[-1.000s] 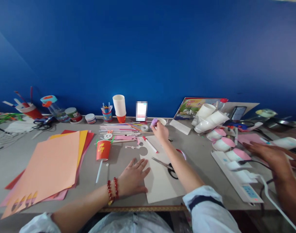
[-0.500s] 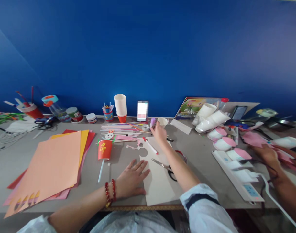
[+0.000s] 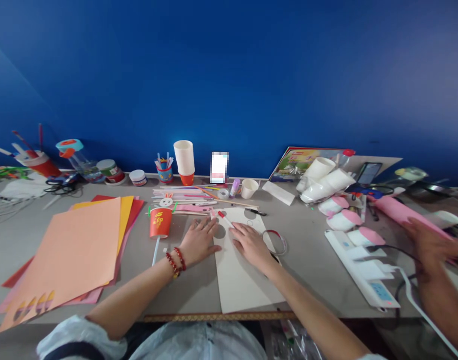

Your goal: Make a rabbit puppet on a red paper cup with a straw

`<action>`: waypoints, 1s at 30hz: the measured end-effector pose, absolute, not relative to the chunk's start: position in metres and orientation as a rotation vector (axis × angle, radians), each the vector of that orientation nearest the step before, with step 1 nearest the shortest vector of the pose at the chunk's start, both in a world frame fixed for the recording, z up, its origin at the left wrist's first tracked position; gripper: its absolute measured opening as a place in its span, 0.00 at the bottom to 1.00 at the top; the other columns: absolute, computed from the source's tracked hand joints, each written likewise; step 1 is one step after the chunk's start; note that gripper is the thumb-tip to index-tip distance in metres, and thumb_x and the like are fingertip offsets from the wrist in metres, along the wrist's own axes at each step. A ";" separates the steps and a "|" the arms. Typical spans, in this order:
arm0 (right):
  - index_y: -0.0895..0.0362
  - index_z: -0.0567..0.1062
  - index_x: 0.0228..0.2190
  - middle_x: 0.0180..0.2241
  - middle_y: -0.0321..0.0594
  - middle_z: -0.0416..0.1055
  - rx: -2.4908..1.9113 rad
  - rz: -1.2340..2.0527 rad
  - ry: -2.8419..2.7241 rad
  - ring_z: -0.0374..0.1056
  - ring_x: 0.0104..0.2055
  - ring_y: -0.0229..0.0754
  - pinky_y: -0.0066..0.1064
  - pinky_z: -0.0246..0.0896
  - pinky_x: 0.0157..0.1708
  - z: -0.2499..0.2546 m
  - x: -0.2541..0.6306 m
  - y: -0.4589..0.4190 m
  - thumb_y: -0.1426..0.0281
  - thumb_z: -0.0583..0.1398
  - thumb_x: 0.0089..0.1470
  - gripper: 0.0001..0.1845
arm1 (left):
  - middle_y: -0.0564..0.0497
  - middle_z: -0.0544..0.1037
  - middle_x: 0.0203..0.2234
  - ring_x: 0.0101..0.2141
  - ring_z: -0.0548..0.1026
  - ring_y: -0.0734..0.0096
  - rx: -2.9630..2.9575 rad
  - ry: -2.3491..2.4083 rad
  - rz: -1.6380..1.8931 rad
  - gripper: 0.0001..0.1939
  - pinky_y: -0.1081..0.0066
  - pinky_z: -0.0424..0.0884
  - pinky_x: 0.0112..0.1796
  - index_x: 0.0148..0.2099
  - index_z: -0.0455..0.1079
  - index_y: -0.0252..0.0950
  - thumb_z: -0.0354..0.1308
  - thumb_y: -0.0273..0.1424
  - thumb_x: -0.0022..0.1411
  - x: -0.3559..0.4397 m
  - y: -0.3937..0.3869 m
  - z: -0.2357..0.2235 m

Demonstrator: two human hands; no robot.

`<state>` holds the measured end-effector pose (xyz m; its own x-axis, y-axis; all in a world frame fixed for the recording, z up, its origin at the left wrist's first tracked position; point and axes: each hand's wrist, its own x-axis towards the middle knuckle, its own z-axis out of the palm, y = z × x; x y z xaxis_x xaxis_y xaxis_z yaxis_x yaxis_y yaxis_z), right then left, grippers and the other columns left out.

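Note:
My left hand (image 3: 199,241), wearing red bead bracelets, lies flat with fingers spread at the left edge of a white paper sheet (image 3: 234,280). My right hand (image 3: 252,243) rests on the same sheet, fingers stretched out, its fingertips at the lower end of a red-capped white marker (image 3: 223,217). Beneath the right hand and forearm the scissors are mostly hidden. A round hole (image 3: 220,231) shows between the hands. Behind them stand a purple glue stick (image 3: 235,187) and a white paper cup (image 3: 249,188). A red paper cup with a rabbit face (image 3: 160,222) is left of my left hand.
Coloured paper sheets (image 3: 74,245) are stacked at left. Paper straws (image 3: 187,195), a tape roll (image 3: 223,193) and stacked cups (image 3: 184,157) lie farther back. A power strip (image 3: 364,275) is at right, near another person's hand (image 3: 431,240) with pink paper (image 3: 409,215).
My right hand has come back from the glue stick, which now stands upright, down onto the white sheet. My left hand has moved forward. The other person's pink paper has shifted.

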<state>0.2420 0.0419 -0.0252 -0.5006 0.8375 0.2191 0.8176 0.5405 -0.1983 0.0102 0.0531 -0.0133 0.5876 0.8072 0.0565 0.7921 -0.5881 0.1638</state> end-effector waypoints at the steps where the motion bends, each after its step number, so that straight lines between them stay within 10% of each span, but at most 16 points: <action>1: 0.56 0.72 0.52 0.58 0.50 0.68 -1.388 0.105 -2.476 0.64 0.58 0.53 0.48 0.60 0.57 -0.026 0.244 0.040 0.72 0.56 0.61 0.18 | 0.39 0.59 0.66 0.65 0.55 0.47 2.690 1.359 0.204 0.33 0.44 0.52 0.61 0.67 0.56 0.37 0.54 0.46 0.65 0.010 0.053 -0.014; 30: 0.58 0.70 0.57 0.62 0.50 0.63 -1.413 0.064 -2.503 0.59 0.63 0.55 0.50 0.55 0.61 -0.028 0.238 0.024 0.62 0.54 0.65 0.23 | 0.38 0.64 0.63 0.65 0.55 0.48 2.763 1.589 0.281 0.30 0.42 0.46 0.63 0.64 0.62 0.36 0.51 0.47 0.67 0.007 0.064 -0.018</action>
<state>0.2378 0.0244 -0.0276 -0.4898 0.8467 0.2079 0.8349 0.5242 -0.1678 0.0067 0.0642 -0.0177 0.4919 0.8518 0.1804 0.8620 -0.5056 0.0369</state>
